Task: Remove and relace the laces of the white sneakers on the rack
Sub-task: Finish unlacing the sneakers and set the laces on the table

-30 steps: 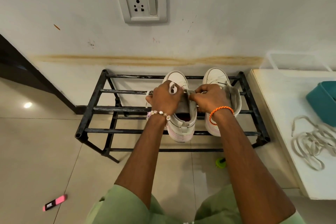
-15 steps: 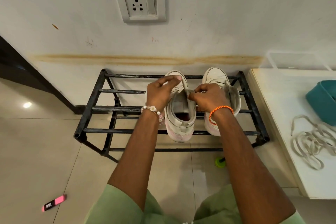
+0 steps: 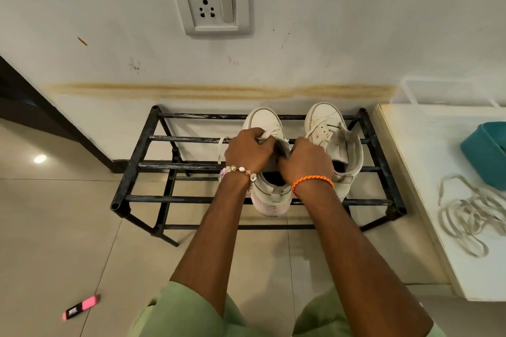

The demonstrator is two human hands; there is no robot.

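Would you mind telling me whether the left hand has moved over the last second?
Yes. The left hand lifted off the left sneaker half a second ago, fingers raised toward the rack's back bar, and has now dropped back onto the sneaker's tongue area.

We see two sneakers [image 3: 332, 142] side by side on the rack's [image 3: 142, 167] right half; right of the rack, loose laces [image 3: 465, 213] lie on a surface [image 3: 427, 161], near its front edge.

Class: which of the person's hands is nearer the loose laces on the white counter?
Right. The right hand is on the sneaker, nearer the laces; the left hand grips farther away.
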